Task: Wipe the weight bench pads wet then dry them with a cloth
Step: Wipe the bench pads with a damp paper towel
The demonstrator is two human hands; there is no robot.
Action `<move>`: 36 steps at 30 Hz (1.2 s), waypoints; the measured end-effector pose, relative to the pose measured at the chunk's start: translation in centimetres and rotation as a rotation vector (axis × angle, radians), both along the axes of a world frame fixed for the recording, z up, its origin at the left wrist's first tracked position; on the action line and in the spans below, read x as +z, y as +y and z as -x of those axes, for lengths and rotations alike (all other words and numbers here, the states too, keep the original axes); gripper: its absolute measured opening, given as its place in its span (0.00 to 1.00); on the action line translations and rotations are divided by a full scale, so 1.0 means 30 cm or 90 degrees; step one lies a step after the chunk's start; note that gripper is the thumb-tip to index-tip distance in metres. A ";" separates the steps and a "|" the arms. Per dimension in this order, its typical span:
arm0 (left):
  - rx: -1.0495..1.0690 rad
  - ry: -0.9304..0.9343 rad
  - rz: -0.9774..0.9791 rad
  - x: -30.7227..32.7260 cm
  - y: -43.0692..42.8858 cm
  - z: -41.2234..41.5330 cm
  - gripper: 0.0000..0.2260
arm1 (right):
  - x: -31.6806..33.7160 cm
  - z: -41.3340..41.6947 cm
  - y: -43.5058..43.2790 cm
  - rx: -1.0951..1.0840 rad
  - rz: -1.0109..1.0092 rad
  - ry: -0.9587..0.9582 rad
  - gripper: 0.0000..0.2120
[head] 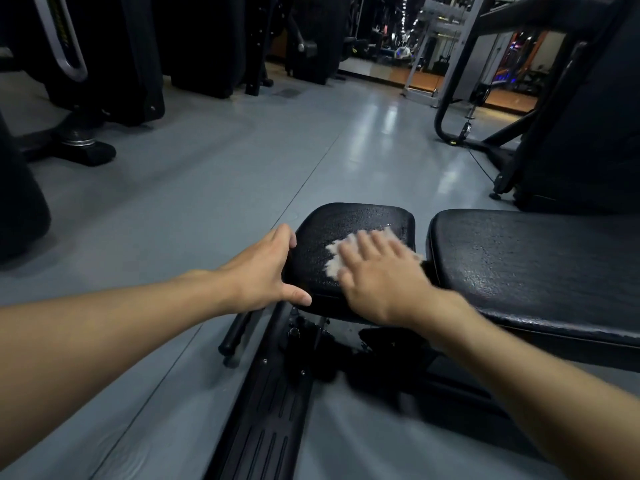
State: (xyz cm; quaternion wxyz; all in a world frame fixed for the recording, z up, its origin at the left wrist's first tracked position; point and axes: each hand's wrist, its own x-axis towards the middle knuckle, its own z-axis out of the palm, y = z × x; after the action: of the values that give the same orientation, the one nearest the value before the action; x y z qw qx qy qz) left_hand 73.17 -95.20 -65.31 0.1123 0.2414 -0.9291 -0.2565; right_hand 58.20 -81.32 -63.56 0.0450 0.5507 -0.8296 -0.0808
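Two black bench pads side by side, seat pad (349, 220) and longer back pad (540, 265); one pale cloth (337, 252) lying on the seat pad, pressed beneath one right hand (377, 277), fingers straight and slightly spread; one left hand (263, 271) clasping the seat pad's left edge between thumb and curled fingers.

One wide-angle camera, worn on the person's head, looks forward and down from close above the seat pad (349, 223), which sits just below frame centre, with the longer back pad (519, 265) running off to the right. The left hand (263, 271) and right hand (377, 275) reach in from the lower corners. Grey floor (207, 174) stretches away to gym machines (114, 64) along the top.
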 end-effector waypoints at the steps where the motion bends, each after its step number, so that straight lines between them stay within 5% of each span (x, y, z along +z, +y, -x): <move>1: 0.000 0.001 0.002 -0.002 -0.003 0.001 0.33 | -0.017 -0.038 0.019 0.052 0.018 0.032 0.29; 6: -0.026 -0.028 0.017 0.005 -0.008 0.004 0.31 | -0.046 -0.022 0.120 0.002 0.118 0.030 0.32; 14: -0.128 -0.053 0.067 0.029 0.033 0.068 0.31 | -0.078 -0.107 0.153 -0.217 0.294 -0.250 0.31; 24: -0.109 -0.061 0.091 0.027 0.031 0.094 0.26 | 0.038 0.088 -0.051 -0.370 0.256 -0.325 0.25; 29: -0.093 -0.023 0.073 0.034 0.000 0.123 0.13 | 0.026 0.032 -0.037 -0.377 0.196 -0.282 0.29; 36: 0.003 0.025 0.077 -0.040 -0.031 0.228 0.23 | 0.014 0.163 -0.120 -0.363 0.137 -0.228 0.27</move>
State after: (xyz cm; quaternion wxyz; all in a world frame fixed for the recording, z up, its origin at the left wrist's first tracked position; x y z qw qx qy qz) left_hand 66.33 -96.12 -66.51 0.1454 0.2316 -0.9400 -0.2041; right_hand 53.32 -84.91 -63.14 -0.0680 0.2941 -0.9486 0.0954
